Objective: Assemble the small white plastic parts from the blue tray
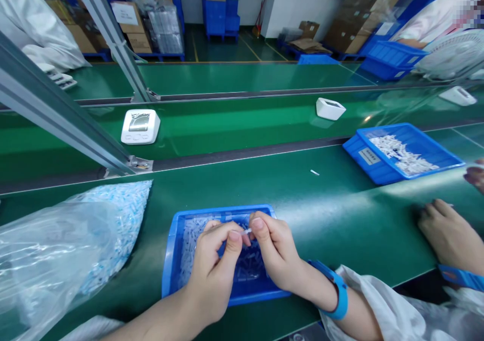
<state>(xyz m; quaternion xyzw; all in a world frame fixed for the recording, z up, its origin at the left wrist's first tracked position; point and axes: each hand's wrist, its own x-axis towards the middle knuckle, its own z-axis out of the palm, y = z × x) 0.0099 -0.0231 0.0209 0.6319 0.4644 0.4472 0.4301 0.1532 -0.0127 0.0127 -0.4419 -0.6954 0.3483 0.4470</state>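
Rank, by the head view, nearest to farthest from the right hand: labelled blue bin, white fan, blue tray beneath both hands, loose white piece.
1. Blue tray: below the right hand.
2. Loose white piece: ahead, slightly right.
3. Labelled blue bin: farther right.
4. White fan: far right.

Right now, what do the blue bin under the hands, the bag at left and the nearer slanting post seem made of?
Blue bin: likely moulded plastic, semi-gloss, given its even colour and rounded rim.
Bag: thin clear plastic film, shiny; it wrinkles and shows pale blue-and-white pieces through it.
Post: probably aluminium, satin, from its grey sheen and lengthwise grooves.
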